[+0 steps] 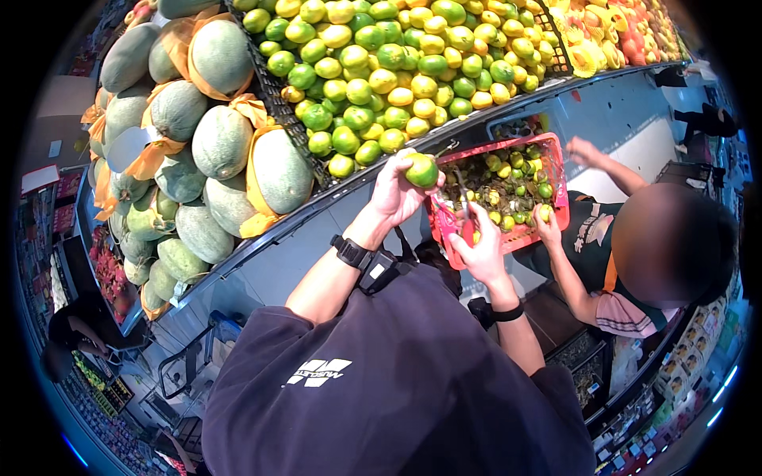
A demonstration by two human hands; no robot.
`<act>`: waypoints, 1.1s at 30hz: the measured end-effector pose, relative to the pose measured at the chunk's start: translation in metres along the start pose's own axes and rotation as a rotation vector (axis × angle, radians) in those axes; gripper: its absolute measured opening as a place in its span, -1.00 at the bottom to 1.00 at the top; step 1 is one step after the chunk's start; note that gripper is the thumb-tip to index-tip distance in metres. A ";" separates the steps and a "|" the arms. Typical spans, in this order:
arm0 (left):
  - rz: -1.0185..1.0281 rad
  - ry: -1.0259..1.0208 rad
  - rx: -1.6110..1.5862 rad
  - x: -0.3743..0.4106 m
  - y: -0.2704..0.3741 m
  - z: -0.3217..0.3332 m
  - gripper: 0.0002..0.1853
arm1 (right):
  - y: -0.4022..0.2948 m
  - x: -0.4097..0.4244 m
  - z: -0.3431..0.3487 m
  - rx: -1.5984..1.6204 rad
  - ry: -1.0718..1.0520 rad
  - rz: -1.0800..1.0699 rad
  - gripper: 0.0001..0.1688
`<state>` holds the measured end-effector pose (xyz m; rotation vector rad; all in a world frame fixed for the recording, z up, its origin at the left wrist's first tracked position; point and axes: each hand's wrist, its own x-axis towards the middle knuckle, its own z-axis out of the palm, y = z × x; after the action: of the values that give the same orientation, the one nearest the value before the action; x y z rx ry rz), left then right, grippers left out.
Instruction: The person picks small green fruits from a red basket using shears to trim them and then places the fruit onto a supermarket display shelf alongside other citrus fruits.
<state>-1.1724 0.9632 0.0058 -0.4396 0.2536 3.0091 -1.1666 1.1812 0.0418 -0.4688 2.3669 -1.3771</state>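
Observation:
In my left hand [400, 190] is a green-yellow citrus fruit [422, 171], gripped by the fingers just below the edge of the fruit display. My right hand [482, 247] is closed on a red-handled cutting tool [468, 229], whose metal part points up over the basket; whether it is scissors or pruning snips I cannot tell. Under the tool lies a red plastic basket [446, 253] with small green and yellow citrus, leaves and stems in it. Loose green and yellow citrus [381, 80] fill the sloping display above my hands.
At the right, a co-worker [595, 238] in a dark apron leans over the basket, one hand holding a yellow fruit [545, 213]. Large pale-green melons [221, 143] with orange wraps are piled at the left. A dark display edge [357, 175] runs between the fruit and me.

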 end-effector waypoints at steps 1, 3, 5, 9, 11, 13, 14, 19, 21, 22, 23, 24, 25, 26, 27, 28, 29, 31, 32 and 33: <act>0.007 -0.027 0.006 -0.006 0.011 0.012 -0.69 | -0.027 0.006 0.006 -0.055 0.010 -0.070 -0.25; -0.016 -0.035 0.064 -0.013 0.026 0.014 -0.62 | -0.035 0.014 0.024 -0.115 0.042 -0.171 -0.27; -0.033 -0.087 0.045 -0.016 0.037 0.011 -0.58 | -0.052 0.021 0.034 -0.119 0.066 -0.155 -0.28; 0.001 -0.090 -0.002 -0.024 0.052 0.005 -0.57 | -0.070 0.023 0.046 -0.145 0.089 -0.173 -0.29; 0.025 -0.115 0.021 -0.028 0.056 0.007 -0.58 | -0.069 0.021 0.049 -0.186 0.095 -0.200 -0.28; 0.040 -0.119 0.049 -0.032 0.058 0.010 -0.58 | -0.066 0.021 0.052 -0.186 0.098 -0.223 -0.28; 0.030 -0.139 0.073 -0.032 0.059 0.009 -0.58 | -0.063 0.023 0.054 -0.167 0.102 -0.231 -0.28; 0.010 -0.222 0.117 -0.031 0.057 0.002 -0.58 | -0.071 0.024 0.054 -0.172 0.107 -0.264 -0.32; 0.008 -0.222 0.122 -0.030 0.057 0.002 -0.59 | -0.071 0.025 0.054 -0.165 0.111 -0.239 -0.36; 0.006 -0.222 0.124 -0.030 0.058 0.002 -0.59 | -0.071 0.026 0.053 -0.192 0.130 -0.264 -0.38; 0.003 -0.218 0.116 -0.029 0.057 0.002 -0.59 | -0.070 0.028 0.053 -0.220 0.149 -0.289 -0.40; 0.001 -0.212 0.108 -0.027 0.058 0.002 -0.59 | -0.070 0.029 0.053 -0.246 0.167 -0.314 -0.42; -0.001 -0.207 0.100 -0.027 0.058 0.002 -0.60 | -0.070 0.029 0.053 -0.236 0.164 -0.282 -0.44; -0.002 -0.193 0.101 -0.026 0.057 0.003 -0.59 | -0.071 0.030 0.053 -0.225 0.160 -0.249 -0.46; -0.006 -0.180 0.102 -0.025 0.056 0.004 -0.59 | -0.071 0.029 0.052 -0.217 0.161 -0.215 -0.47; -0.011 -0.168 0.104 -0.023 0.054 0.006 -0.58 | -0.068 0.029 0.052 -0.202 0.179 -0.201 -0.49; -0.019 -0.176 0.113 -0.021 0.052 0.007 -0.59 | -0.062 0.028 0.054 -0.188 0.198 -0.186 -0.51; -0.033 -0.195 0.135 -0.015 0.046 0.011 -0.59 | -0.047 0.027 0.058 -0.124 0.251 -0.157 -0.53; -0.028 -0.257 0.091 -0.010 0.043 0.012 -0.59 | -0.037 0.026 0.059 -0.075 0.284 -0.140 -0.54; -0.022 -0.228 0.109 -0.005 0.042 0.009 -0.62 | -0.027 0.024 0.061 -0.026 0.312 -0.124 -0.55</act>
<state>-1.1747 0.9230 0.0227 -0.0877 0.3888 2.9696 -1.1568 1.1117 0.0337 -0.4417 2.6445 -1.5768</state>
